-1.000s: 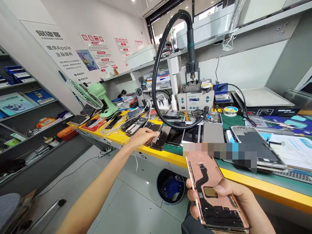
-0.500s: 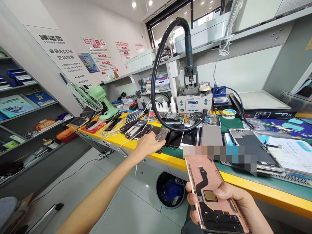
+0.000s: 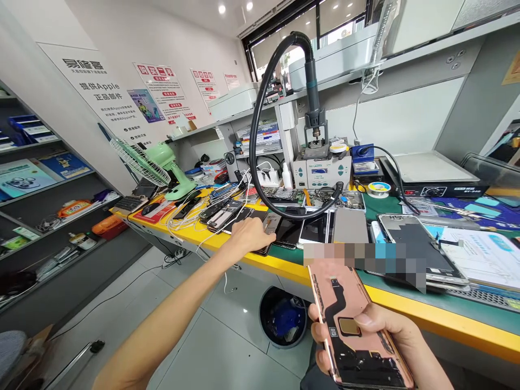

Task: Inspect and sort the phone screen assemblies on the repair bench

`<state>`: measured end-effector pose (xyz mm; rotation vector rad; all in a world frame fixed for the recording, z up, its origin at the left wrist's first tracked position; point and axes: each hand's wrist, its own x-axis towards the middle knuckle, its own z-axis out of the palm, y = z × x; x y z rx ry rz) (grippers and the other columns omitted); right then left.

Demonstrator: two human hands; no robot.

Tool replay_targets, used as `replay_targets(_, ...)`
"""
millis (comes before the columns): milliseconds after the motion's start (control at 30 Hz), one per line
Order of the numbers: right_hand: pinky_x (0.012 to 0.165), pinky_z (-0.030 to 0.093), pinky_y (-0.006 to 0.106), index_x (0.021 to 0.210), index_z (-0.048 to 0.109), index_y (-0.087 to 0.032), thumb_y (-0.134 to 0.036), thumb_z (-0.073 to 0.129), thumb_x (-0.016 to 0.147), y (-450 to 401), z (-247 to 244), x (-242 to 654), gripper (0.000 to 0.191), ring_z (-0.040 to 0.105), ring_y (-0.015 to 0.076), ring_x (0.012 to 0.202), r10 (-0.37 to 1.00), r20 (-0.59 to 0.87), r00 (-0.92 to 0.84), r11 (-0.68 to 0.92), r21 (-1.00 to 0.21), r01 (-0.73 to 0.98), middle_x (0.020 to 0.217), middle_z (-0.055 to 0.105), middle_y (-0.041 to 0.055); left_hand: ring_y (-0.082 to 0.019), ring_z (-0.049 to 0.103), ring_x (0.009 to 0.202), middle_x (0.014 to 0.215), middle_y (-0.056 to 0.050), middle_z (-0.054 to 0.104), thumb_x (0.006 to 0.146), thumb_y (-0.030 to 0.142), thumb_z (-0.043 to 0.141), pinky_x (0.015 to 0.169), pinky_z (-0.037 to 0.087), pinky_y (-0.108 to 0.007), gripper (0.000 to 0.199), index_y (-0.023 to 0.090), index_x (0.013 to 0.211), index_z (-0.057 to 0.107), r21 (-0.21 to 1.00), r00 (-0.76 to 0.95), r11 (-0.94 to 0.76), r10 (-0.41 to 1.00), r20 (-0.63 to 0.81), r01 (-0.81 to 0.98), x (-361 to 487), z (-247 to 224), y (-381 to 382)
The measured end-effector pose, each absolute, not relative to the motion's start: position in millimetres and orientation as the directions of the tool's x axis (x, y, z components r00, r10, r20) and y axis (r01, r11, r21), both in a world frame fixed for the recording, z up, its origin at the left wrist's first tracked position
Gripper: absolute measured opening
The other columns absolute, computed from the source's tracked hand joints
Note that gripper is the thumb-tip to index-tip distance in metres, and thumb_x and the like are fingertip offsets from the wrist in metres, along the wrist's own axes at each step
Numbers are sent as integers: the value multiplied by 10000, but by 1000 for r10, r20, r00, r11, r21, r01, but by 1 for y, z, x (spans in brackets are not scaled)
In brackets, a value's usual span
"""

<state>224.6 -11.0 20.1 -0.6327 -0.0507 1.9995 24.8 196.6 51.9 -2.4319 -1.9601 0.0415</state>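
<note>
My right hand grips a phone screen assembly by its sides, thumb over the front face and fingers along the left edge. Its inner side faces me: copper-coloured, with a black flex cable, a small gold square and black film at the bottom. A pixelated patch covers its top end. My left hand reaches over the bench edge, low over a dark phone. The thumb points right; the other fingers are hidden behind the hand's back. Beside it lie a black phone and a white-edged phone.
A black hose loops over the bench from the hot-air station. A stripped tablet lies at the right, near a heating plate. White cables and a green fan stand left. Below, a bin sits on the floor.
The left hand has shifted very slightly, its thumb still pointing right. The view has moved a little. The right hand holds the screen assembly as before.
</note>
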Motion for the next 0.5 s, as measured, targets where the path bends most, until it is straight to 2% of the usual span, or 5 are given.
replay_targets(133,733,534,456,1019,746,-180,-266,686,692,-10,17,227,343,660,320,819,835,-436,-336,-484,-292,-825,952,734,153,-372,700,820,808,-177,736,780,541,550,685,482,-394,402,188,708,729,-62,246,-246,969,-9,967,27,52,194)
replay_targets(233,717,531,449,959,747,-183,-273,687,698,-10,16,227,283,657,316,799,841,-422,-338,-478,-289,-829,934,734,153,-342,703,823,802,-151,743,804,493,549,690,477,-370,361,202,704,738,-52,315,-314,949,19,948,26,49,193)
replay_targets(367,722,521,426,934,748,-141,-267,665,715,-11,15,227,266,653,301,793,839,-395,-374,-496,-274,-824,927,727,163,-309,700,862,829,-134,753,835,451,550,727,475,-346,330,213,768,769,-20,373,-372,927,46,928,24,44,191)
replay_targets(500,776,503,419,1041,746,-85,-256,657,730,-12,13,229,366,661,295,824,825,-364,-432,-520,-193,-832,981,721,175,-309,695,878,861,-123,760,864,476,518,748,480,-353,367,223,857,784,5,430,-431,901,53,902,19,45,191)
